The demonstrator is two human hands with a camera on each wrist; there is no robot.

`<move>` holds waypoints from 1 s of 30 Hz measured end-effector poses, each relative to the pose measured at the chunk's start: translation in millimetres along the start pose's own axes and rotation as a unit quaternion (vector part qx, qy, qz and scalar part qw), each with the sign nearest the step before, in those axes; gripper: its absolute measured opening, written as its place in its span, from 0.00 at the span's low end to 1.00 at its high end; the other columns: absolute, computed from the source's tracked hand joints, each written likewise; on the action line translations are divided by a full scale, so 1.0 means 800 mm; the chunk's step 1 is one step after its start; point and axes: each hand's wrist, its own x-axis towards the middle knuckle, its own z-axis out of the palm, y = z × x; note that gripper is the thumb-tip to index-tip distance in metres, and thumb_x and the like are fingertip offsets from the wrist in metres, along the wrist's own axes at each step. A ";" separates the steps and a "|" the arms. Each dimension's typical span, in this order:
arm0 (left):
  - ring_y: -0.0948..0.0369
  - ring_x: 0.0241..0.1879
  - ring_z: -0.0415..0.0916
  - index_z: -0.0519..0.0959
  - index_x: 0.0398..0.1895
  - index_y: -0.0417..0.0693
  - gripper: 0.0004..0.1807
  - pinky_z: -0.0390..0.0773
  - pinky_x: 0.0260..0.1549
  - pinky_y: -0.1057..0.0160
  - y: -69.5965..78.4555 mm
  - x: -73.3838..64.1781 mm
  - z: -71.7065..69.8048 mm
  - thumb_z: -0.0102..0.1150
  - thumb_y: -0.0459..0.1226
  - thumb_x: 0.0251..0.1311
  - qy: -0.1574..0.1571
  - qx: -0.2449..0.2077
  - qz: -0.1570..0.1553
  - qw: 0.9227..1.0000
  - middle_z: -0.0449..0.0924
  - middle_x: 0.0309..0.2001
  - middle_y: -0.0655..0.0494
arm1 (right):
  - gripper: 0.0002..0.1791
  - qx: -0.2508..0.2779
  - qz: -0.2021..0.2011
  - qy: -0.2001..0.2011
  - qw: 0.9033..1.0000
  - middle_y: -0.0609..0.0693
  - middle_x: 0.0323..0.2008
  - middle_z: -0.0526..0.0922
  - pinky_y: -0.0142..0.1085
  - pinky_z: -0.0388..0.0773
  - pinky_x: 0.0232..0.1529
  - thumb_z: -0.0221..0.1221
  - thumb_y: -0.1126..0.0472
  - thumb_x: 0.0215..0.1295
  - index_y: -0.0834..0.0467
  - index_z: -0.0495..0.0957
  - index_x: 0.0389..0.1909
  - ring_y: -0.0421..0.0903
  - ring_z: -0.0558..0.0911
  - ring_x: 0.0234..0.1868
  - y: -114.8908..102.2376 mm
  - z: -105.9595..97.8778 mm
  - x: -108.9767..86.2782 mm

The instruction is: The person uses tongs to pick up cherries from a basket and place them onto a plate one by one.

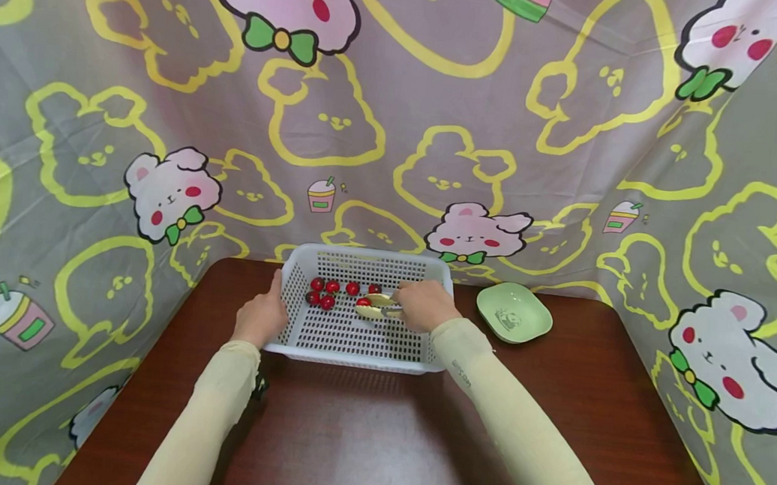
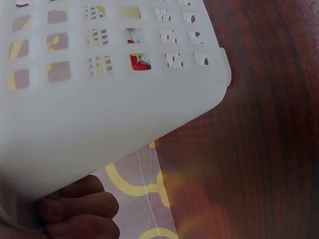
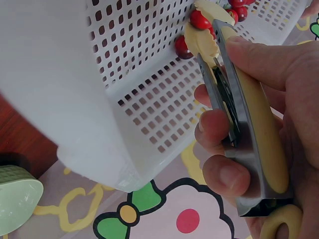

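Note:
A white perforated plastic basket [image 1: 353, 360] stands on the table with several small, shiny round red fruits, like cherry tomatoes [image 1: 326, 303], in its left and middle part. My left hand [image 1: 263, 315] grips the basket's left end; in the left wrist view its curled fingers [image 2: 82, 209] show beside the wall. Inside the basket, my right hand [image 1: 425, 305] holds tongs [image 3: 256, 114] with steel arms, yellow grips and yellow scalloped tips. Between the tips is one red fruit [image 3: 199, 20], and another dark red fruit [image 3: 183, 48] lies right beside them.
A light green dish [image 1: 515, 313] with a panda print stands right of the basket. The brown wooden table [image 1: 320, 441] is enclosed at the back and sides by a grey cloth [image 1: 399, 93] with cartoon bears, which hangs close behind the basket.

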 end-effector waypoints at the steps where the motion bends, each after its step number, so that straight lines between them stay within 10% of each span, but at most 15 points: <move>1: 0.52 0.18 0.70 0.39 0.85 0.44 0.42 0.68 0.24 0.54 0.000 0.000 0.000 0.46 0.40 0.75 -0.001 0.000 0.001 1.000 0.74 0.20 0.47 | 0.17 0.002 0.001 0.000 1.000 0.42 0.43 0.85 0.40 0.81 0.43 0.67 0.51 0.68 0.46 0.87 0.55 0.41 0.82 0.37 0.000 0.000 0.000; 30: 0.51 0.18 0.70 0.41 0.84 0.43 0.41 0.69 0.24 0.52 0.001 0.001 0.001 0.46 0.39 0.75 0.005 0.012 0.006 1.000 0.74 0.20 0.47 | 0.20 0.032 -0.015 0.024 0.999 0.45 0.48 0.83 0.37 0.79 0.35 0.65 0.52 0.71 0.47 0.84 0.62 0.41 0.80 0.34 0.005 -0.017 -0.017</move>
